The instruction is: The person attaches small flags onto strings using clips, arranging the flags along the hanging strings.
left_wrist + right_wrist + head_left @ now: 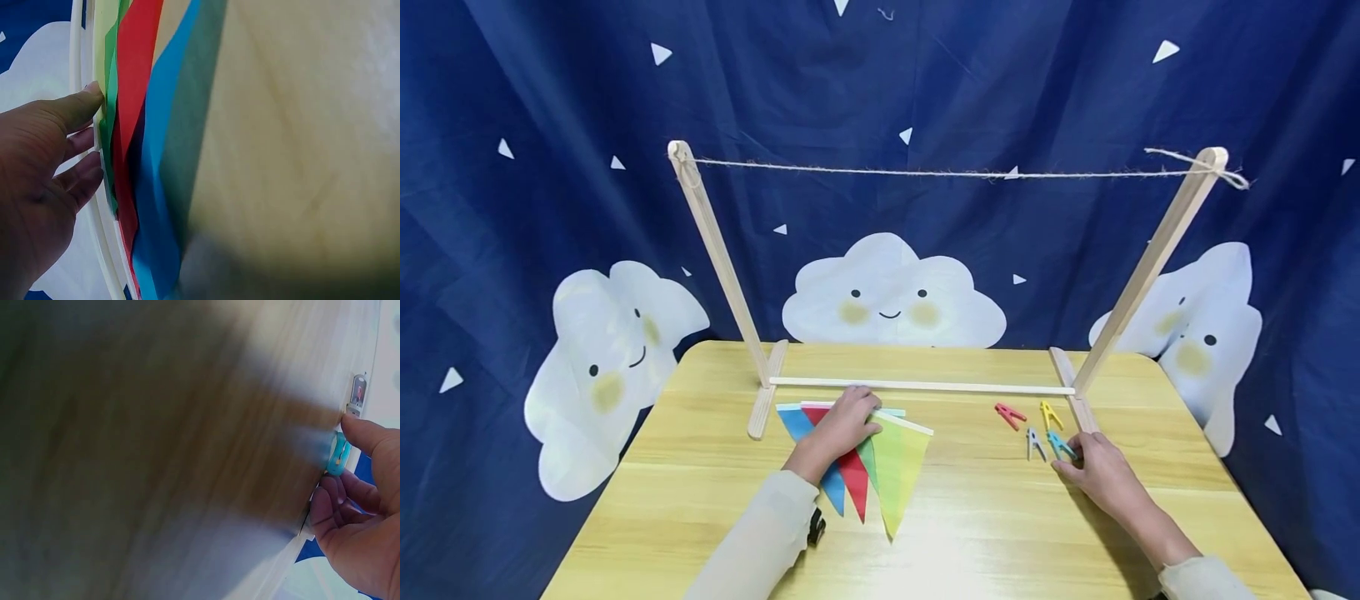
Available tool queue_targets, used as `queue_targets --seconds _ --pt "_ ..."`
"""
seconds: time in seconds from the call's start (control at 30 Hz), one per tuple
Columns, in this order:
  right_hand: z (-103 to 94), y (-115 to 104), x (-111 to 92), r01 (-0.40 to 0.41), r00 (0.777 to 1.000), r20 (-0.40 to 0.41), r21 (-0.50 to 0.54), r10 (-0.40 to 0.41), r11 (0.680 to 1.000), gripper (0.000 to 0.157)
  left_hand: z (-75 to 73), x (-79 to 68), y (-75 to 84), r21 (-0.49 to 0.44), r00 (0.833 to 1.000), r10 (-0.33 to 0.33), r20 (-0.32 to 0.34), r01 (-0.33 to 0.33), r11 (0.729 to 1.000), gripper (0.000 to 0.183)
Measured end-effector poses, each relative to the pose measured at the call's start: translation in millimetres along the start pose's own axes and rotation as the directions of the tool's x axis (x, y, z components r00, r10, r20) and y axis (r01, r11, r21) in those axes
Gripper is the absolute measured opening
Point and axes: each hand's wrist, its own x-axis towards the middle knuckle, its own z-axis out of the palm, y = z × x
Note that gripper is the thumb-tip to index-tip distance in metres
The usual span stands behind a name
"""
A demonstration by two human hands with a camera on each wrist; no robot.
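My left hand (844, 421) lies over a fanned set of fabric pennants, thumb and fingers curled at the upper left corner of the yellow pennant (904, 458). Beneath and left of it lie the green pennant (867, 457), the red pennant (854, 479) and the blue pennant (832, 487); the hand hides part of their white top strips. At the right, my right hand (1105, 471) has its thumb and fingertips on either side of a teal clothespin (1058, 445). The right wrist view shows this teal clothespin (338, 454) between thumb and fingers, close to the tabletop.
Red (1011, 415), yellow (1050, 415) and grey (1036, 444) clothespins lie beside the teal one. Behind stands a wooden frame with two posts (718, 250) (1153, 267), a low white crossbar (925, 386) and a twine line (925, 172) between the tops. A blue cloud-print curtain (970, 92) surrounds the table (970, 517).
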Motion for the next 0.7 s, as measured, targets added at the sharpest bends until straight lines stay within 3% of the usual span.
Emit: queue_targets --seconds 0.2,0.43,0.7 --pt "0.3 0.0 0.5 -0.001 1.000 0.002 -0.006 0.001 1.000 0.034 1.3 -0.9 -0.8 -0.044 1.000 -0.006 -0.017 0.005 0.999 0.034" --pt "0.5 -0.3 1.5 0.007 1.000 0.001 -0.006 -0.007 1.000 0.033 -0.3 -1.5 1.5 -0.031 0.999 0.000 -0.041 -0.001 1.000 0.034" --pt "0.7 0.2 1.4 0.002 1.000 0.008 0.001 -0.002 1.000 0.031 1.5 -2.7 1.8 -0.082 0.998 -0.033 -0.062 0.027 0.996 0.020"
